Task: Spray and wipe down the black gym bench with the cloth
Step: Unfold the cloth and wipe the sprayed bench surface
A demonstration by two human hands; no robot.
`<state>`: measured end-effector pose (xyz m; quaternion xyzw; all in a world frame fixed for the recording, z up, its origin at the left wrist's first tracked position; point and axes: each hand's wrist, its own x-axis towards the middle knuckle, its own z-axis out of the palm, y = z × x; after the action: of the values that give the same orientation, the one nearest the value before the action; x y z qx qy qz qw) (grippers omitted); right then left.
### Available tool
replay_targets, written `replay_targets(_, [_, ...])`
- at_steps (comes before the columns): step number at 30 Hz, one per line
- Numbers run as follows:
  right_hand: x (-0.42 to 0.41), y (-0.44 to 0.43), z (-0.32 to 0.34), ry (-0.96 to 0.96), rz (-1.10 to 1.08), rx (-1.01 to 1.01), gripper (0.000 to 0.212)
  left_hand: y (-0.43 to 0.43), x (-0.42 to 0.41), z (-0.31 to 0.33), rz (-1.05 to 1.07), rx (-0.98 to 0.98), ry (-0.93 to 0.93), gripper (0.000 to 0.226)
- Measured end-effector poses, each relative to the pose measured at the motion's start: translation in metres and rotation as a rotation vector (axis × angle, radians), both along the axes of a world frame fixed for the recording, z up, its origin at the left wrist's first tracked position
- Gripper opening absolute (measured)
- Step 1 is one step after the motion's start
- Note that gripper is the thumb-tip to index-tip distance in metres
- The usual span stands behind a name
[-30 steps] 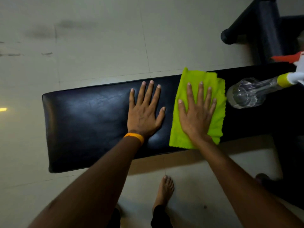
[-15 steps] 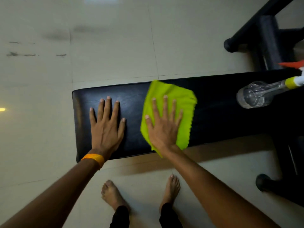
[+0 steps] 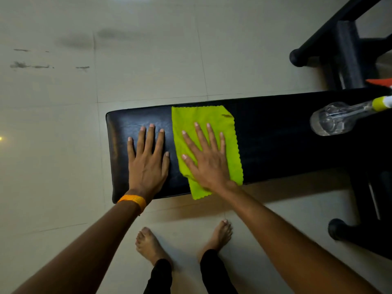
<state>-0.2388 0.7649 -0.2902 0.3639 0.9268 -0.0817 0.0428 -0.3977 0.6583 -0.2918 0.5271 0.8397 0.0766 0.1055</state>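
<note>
My right hand (image 3: 209, 164) lies spread flat on the green cloth (image 3: 214, 122) — my left hand (image 3: 147, 164) spread on the bench (image 3: 275, 141), near its left end.

One bench (image 3: 275, 141), one cloth (image 3: 203, 119), one spray bottle (image 3: 335, 119) — two hands (image 3: 148, 164) (image 3: 209, 164), two bare feet (image 3: 148, 245) (image 3: 220, 234).

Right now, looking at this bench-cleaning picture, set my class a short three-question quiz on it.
1. True or false: the spray bottle stands upright on the bench.
2. Which hand presses the green cloth: (a) left hand, (b) right hand, (c) neither?
3. Fill in: the left wrist wears an orange ____.

Key: 1. False, it lies on its side. 2. b. 3. Band.
</note>
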Motion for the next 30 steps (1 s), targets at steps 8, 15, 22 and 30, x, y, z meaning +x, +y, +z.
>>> replay_targets(8, [0.071,0.055,-0.002,-0.034,-0.358,0.051,0.067,0.005,0.010,0.013,0.054,-0.071,-0.062,0.065])
replay_targets(15, [0.096,0.067,0.020,0.184,-0.219,-0.285,0.062,0.036,0.085,0.034,-0.098,-0.030,-0.218,0.066])
replay_targets(22, [0.177,0.107,0.081,0.504,-0.559,-0.286,0.032,0.100,0.140,0.067,-0.169,-0.142,-0.303,0.083])
replay_targets(30, [0.245,0.172,0.147,0.735,-1.005,-0.117,0.029,0.155,0.192,0.099,-0.222,-0.193,-0.268,0.087])
